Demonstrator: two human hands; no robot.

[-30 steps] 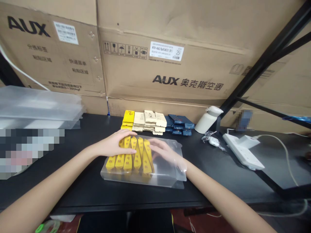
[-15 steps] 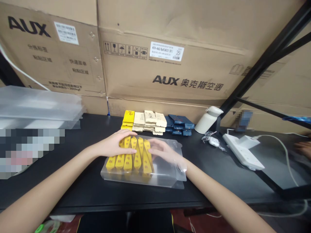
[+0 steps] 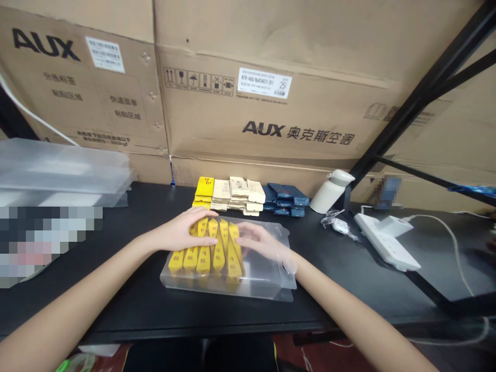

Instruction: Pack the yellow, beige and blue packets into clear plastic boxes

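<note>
A clear plastic box (image 3: 259, 279) lies on the black table with its open, flapped end to the right. Inside it, several yellow packets (image 3: 203, 258) with dark printed characters lean side by side in a row. My left hand (image 3: 188, 230) grips the box from above at the left, thumb over the front and fingers behind. Through the open end reaches my right hand (image 3: 259, 240), its thumb and fingers closed at the rightmost yellow packet (image 3: 234, 253). The box wall partly blurs those fingers.
Behind the box stand stacks of yellow packets (image 3: 203, 191), cream packets (image 3: 239, 191) and dark blue packets (image 3: 287, 199). A white bottle (image 3: 331, 192), an earphone case (image 3: 340, 226) and a power strip (image 3: 387, 242) are at the right. Clear plastic boxes (image 3: 62, 160) lie left; cartons (image 3: 302, 113) form the back.
Both hands and the box with its yellow packets hold almost the same position. The view has shifted very slightly.
</note>
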